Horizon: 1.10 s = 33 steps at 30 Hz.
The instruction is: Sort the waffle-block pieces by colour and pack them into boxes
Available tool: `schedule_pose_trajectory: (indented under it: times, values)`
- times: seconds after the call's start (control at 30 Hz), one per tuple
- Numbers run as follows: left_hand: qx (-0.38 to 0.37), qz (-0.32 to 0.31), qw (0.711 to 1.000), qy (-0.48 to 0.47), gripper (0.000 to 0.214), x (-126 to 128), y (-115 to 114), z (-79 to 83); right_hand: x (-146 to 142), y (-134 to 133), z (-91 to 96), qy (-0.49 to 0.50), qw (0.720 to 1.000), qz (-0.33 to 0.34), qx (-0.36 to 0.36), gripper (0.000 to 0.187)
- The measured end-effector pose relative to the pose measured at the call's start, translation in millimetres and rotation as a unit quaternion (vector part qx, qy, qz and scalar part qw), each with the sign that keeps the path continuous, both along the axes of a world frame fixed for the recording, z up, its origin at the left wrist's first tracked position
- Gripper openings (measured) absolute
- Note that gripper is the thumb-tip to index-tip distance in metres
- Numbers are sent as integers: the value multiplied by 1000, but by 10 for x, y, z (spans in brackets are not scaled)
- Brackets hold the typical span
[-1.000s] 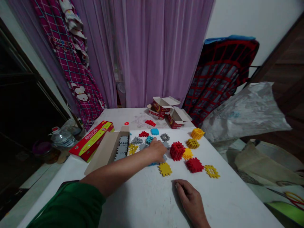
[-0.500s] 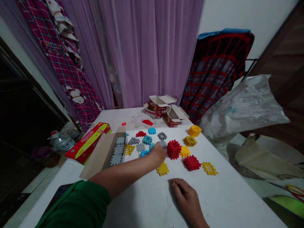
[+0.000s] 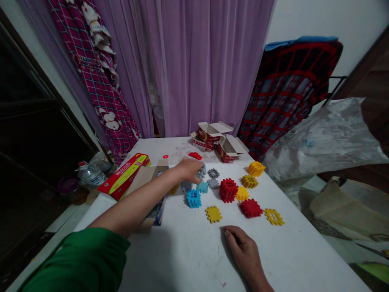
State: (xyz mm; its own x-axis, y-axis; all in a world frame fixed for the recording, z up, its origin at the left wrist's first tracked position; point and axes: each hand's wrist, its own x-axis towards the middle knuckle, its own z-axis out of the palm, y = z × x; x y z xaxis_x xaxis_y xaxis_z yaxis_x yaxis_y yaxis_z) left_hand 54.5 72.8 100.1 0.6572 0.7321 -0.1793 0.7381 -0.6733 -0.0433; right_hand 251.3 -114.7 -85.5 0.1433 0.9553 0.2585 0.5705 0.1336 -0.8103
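Observation:
My left hand reaches across the table, fingers bent down over a grey notched tile at the fingertips. A teal notched tile and a stack of blue notched tiles lie just below it; the hand covers part of the pile. My right hand rests on its side near the front, fingers curled and nothing visible in them. Around the middle lie a yellow tile, a red stack, a flatter red stack and a dark grey tile.
An open carton and a red-yellow box lie on the left, partly behind my forearm. Small red boxes stand at the back. Yellow stacks and an openwork yellow tile sit near the right edge.
My left hand has moved away from me and to the left, with the grey tile now at its fingertips. The blue stack has come into fuller view. My right hand stays put.

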Motion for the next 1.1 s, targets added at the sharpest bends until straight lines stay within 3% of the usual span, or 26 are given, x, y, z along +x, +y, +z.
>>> schedule_pose_trajectory:
  times: [0.1,0.17,0.33,0.47,0.63,0.87,1.1]
  values:
    - [-2,42,999,22,43,-500,-61,208,29,-5,-48,-12,1000,4,0,35]
    - [-20,75,995,57,41,-810,-176,237,50,-4,-87,-21,1000,6,-1,35]
    - [-72,118,983,125,41,-1274,-512,29,75,11,-134,-34,999,9,-6,36]
    - [-87,130,979,129,37,-1368,-690,-135,70,10,-128,-51,999,3,-2,37]
    - [-106,92,981,138,38,-1369,-788,-139,66,-1,-131,-69,998,-10,-6,37]
    - [-176,90,971,132,36,-1412,-731,-89,58,9,-107,-74,997,-7,-6,36]
    - [-181,102,972,113,48,-1443,-678,-113,61,0,-119,-63,998,-8,-7,37]
